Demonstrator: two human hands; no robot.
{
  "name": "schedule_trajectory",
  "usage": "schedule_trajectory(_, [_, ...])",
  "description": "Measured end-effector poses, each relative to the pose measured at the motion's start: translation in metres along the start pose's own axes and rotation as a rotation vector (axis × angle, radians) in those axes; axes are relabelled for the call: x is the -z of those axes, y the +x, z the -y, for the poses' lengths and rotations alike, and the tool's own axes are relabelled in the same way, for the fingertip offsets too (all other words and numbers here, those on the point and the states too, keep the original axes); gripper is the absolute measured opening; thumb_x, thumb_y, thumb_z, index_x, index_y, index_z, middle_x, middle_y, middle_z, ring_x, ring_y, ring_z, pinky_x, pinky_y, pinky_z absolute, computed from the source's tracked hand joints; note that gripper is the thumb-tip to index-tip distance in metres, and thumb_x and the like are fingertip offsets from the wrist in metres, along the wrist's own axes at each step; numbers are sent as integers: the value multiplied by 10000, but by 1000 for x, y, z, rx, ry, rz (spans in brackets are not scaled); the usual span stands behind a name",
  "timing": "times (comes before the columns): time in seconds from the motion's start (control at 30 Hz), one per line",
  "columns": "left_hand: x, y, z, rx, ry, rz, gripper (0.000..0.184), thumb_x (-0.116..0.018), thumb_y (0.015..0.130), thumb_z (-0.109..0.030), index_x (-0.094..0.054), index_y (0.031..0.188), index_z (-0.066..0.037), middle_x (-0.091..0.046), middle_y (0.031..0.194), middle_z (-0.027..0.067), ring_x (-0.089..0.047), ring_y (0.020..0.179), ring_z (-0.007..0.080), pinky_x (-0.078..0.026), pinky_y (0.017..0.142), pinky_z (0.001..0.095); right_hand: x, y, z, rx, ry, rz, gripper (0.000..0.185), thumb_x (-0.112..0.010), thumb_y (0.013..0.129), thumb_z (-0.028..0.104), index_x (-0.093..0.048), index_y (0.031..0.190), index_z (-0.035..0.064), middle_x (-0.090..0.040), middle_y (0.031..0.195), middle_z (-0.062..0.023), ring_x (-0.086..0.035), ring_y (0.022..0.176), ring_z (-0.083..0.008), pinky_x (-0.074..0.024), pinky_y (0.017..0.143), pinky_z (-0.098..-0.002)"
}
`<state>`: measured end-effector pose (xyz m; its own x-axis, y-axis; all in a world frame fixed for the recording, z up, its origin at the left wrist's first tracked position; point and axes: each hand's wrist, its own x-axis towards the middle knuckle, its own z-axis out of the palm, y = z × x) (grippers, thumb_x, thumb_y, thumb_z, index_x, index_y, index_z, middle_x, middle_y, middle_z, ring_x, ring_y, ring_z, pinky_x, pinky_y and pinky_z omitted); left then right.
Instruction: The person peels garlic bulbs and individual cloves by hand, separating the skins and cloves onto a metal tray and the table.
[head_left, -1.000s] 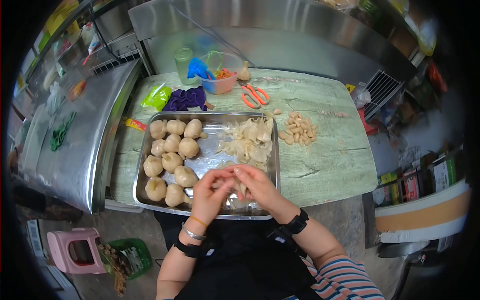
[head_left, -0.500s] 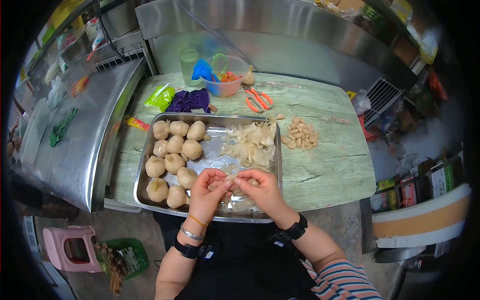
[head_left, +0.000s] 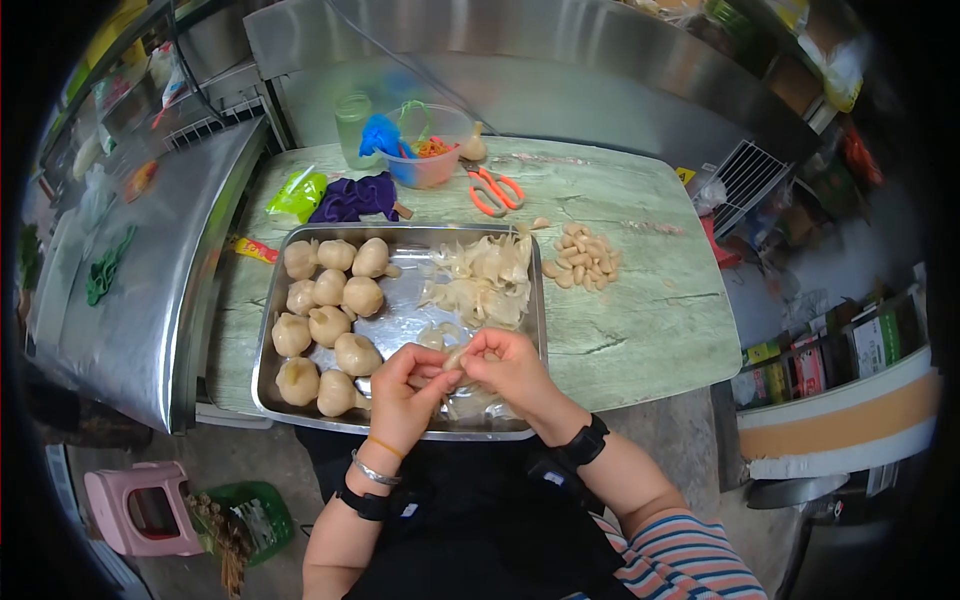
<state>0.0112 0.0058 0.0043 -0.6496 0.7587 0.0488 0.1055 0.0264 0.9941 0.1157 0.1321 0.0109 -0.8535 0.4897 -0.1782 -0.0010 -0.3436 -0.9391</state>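
Observation:
Over the near part of a metal tray (head_left: pixel 400 262), my left hand (head_left: pixel 410 388) and my right hand (head_left: pixel 508 368) meet at the fingertips. Both pinch a pale garlic clove (head_left: pixel 454 358), partly covered by the fingers. Several whole garlic bulbs (head_left: pixel 330 326) fill the tray's left side. Papery garlic skins (head_left: pixel 485 275) are heaped at its far right, with more under my hands. Beyond the tray's right rim, a pile of peeled garlic cloves (head_left: pixel 585 258) rests on the green table (head_left: pixel 640 335).
Along the table's back are orange-handled scissors (head_left: pixel 495 190), a plastic tub (head_left: pixel 440 165), a green jar (head_left: pixel 354 130), a purple cloth (head_left: pixel 355 197) and a bright green packet (head_left: pixel 298 194). A steel counter (head_left: pixel 165 270) adjoins on the left. A pink stool (head_left: pixel 140 480) stands below.
The view has shifted, so the table and tray appear slightly further left. My fingers have turned a little around the clove, my right hand tilting over it. Both hands stay together.

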Motion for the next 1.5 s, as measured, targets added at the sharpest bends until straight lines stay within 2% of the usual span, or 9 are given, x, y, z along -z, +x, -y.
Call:
schedule_trajectory(0.37, [22, 13, 6, 496, -837, 379, 179, -605, 867, -40, -546, 1033, -6, -631, 900, 86, -628, 739, 132, -531, 644, 214, 0, 4, 2, -33, 150, 96, 21, -578, 802, 43, -559, 803, 35, -532, 656, 13, -375, 496, -8, -265, 450, -175])
schedule_trajectory(0.53, [9, 8, 1, 341, -654, 280, 194, -618, 869, -72, -554, 1044, -15, -627, 875, 72, -607, 718, 107, -508, 611, 196, -2, 4, 0, -38, 138, 58, 44, -597, 798, 50, -557, 797, 31, -539, 675, 17, -408, 535, -6, -294, 475, -164])
schedule_trajectory(0.7, [7, 4, 8, 255, -420, 195, 138, -613, 878, -91, -576, 987, -16, -620, 799, 41, -584, 659, 77, -477, 559, 185, 2, -2, -6, 185, -331, 38, 111, -629, 823, 136, -562, 838, 49, -549, 747, 6, -511, 704, -73, -440, 644, -238])
schedule_trajectory(0.77, [-1, 0, 4, 46, -15, 124, 104, -608, 884, -90, -583, 922, 4, -604, 705, 24, -563, 564, 63, -471, 514, 193, 0, -3, -6, 214, -420, 29, 110, -629, 821, 136, -561, 841, 52, -543, 740, 8, -506, 701, -75, -438, 644, -241])
schedule_trajectory(0.93, [1, 1, 1, 183, -185, 187, 139, -550, 924, -127, -565, 940, 10, -590, 700, 15, -536, 540, 52, -445, 483, 196, -4, 2, -5, 253, -396, 20, 74, -615, 762, 50, -545, 780, 34, -527, 676, 21, -464, 637, -26, -366, 554, -181])
schedule_trajectory(1.0, [3, 2, 1, 187, -240, 225, 149, -534, 934, -139, -559, 946, 7, -586, 702, 13, -527, 534, 52, -441, 482, 195, -6, 1, 2, 23, 23, 87, 42, -579, 772, 35, -541, 790, 40, -533, 660, 13, -484, 616, -28, -335, 522, -169])
schedule_trajectory(1.2, [3, 1, 0, 191, -373, 297, 150, -498, 955, -155, -534, 964, -10, -580, 733, 7, -515, 550, 53, -433, 490, 187, 14, 6, -7, -106, 279, 255, 35, -557, 795, 65, -543, 816, 41, -540, 690, 12, -481, 629, -31, -344, 556, -166])
schedule_trajectory(1.3, [6, 3, 2, 235, -445, 278, 138, -497, 956, -146, -533, 970, -13, -568, 727, -1, -498, 544, 50, -416, 480, 181, 3, 3, -10, 221, -305, 116, 81, -577, 805, 99, -549, 851, 38, -564, 766, -2, -533, 695, -79, -430, 630, -221])
schedule_trajectory(1.5, [1, 4, 2, 186, -353, 151, 136, -523, 939, -117, -498, 1021, -11, -565, 728, -1, -479, 542, 36, -386, 473, 166, -11, 0, 1, 184, -204, 9, 118, -568, 892, 139, -578, 885, 22, -582, 783, -5, -568, 761, -92, -465, 691, -255])
